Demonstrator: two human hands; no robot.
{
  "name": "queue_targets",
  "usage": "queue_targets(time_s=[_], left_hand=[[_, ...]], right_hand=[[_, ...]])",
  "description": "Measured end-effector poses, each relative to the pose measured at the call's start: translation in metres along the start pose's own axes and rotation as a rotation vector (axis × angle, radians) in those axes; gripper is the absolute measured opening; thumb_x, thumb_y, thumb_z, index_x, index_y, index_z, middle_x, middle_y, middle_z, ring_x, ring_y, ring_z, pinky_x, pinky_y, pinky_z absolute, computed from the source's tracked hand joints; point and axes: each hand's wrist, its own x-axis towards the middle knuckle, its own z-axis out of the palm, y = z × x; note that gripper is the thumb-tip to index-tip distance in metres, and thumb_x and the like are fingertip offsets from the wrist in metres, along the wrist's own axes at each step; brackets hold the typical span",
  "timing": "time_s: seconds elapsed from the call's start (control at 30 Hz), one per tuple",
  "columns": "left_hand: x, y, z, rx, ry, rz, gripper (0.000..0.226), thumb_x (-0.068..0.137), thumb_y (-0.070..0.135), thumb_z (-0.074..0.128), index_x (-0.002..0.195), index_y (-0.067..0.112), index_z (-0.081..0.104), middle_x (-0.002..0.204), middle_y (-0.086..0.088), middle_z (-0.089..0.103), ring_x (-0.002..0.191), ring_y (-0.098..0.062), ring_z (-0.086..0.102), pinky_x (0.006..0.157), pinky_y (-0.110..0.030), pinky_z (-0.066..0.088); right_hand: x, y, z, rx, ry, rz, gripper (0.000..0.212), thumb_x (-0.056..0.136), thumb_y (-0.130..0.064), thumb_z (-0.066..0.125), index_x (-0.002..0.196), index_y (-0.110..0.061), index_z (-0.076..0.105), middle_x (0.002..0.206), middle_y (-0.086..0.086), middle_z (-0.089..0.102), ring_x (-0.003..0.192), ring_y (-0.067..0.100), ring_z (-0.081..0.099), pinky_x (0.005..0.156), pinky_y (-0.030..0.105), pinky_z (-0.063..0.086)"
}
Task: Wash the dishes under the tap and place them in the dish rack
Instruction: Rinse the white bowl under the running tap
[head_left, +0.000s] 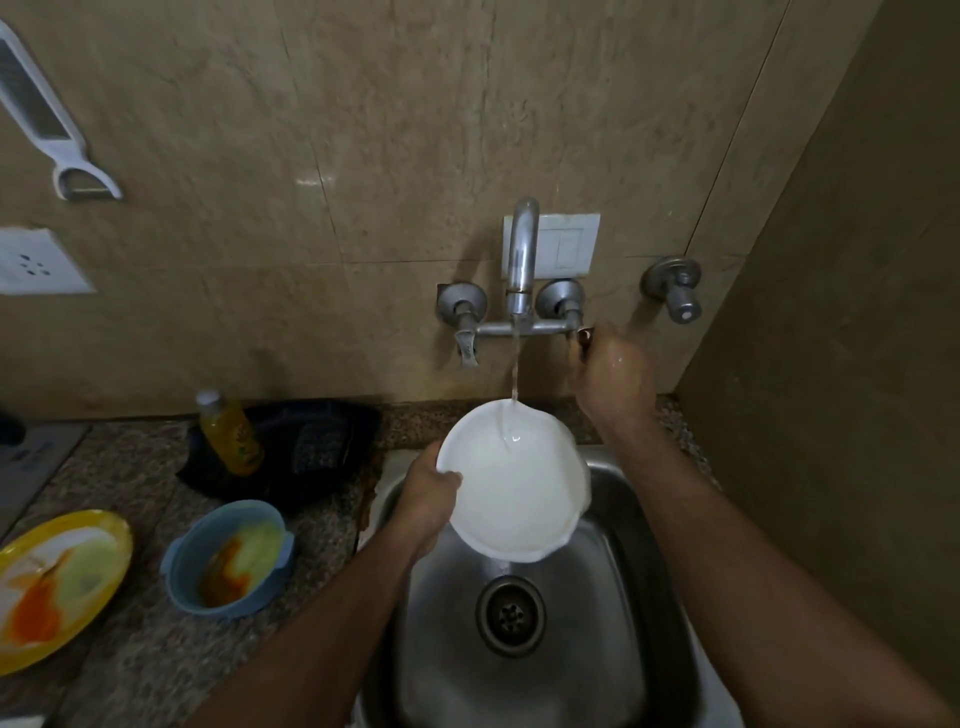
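A white bowl (514, 483) is held tilted over the steel sink (639, 545), and water from the tap (521, 260) runs into it and spills off its lower edge. My left hand (426, 501) grips the bowl's left rim, thumb inside. My right hand (613, 376) is raised to the tap's right handle (584, 335) with its fingers curled round it. A dirty blue bowl (228, 558) and a dirty yellow plate (57, 582) sit on the counter to the left. A dark dish rack (306, 447) stands behind them.
A yellow soap bottle (231, 434) stands in front of the rack. A second valve (675, 288) juts from the wall at right. A white grater (44, 119) hangs on the wall at upper left, above a socket (36, 262). A side wall closes in on the right.
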Motion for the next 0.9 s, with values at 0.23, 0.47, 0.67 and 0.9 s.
queue_targets(time_s=[0.23,0.47,0.67,0.9], left_hand=[[-0.002,-0.006,-0.020,0.008,0.069,0.092,0.047,0.084,-0.004,0.050,0.115,0.029,0.064,0.108,-0.005,0.070,0.097,-0.026,0.066,0.087,-0.049,0.056],[-0.016,-0.002,-0.036,0.061,0.040,0.278,0.053,0.085,-0.012,0.052,0.110,0.034,0.061,0.108,0.006,0.065,0.102,-0.016,0.060,0.087,-0.034,0.052],[-0.024,-0.001,-0.059,0.516,-0.058,0.478,0.054,0.089,0.001,0.059,0.139,0.019,0.050,0.129,-0.002,0.060,0.114,-0.012,0.054,0.095,-0.025,0.041],[-0.037,0.011,-0.066,0.616,-0.031,0.592,0.047,0.089,0.022,0.051,0.136,0.023,0.056,0.118,0.001,0.068,0.104,-0.013,0.062,0.086,-0.021,0.044]], right_hand=[[-0.059,0.010,-0.015,0.333,-0.053,0.079,0.046,0.096,-0.042,0.055,0.137,-0.025,0.045,0.080,-0.008,0.064,0.070,0.012,0.061,0.065,0.029,0.047],[-0.125,0.024,0.020,0.369,-0.628,0.165,0.029,0.088,-0.027,0.062,0.116,-0.020,0.060,0.102,0.000,0.070,0.095,0.023,0.066,0.076,0.034,0.052],[-0.134,0.015,0.006,0.311,-0.417,0.018,0.016,0.094,-0.020,0.058,0.110,-0.018,0.062,0.072,-0.006,0.061,0.072,0.019,0.061,0.057,0.029,0.034],[-0.144,0.009,-0.003,0.305,-0.244,-0.077,0.020,0.091,-0.010,0.060,0.111,-0.014,0.063,0.059,-0.008,0.053,0.064,0.028,0.062,0.052,0.026,0.022]])
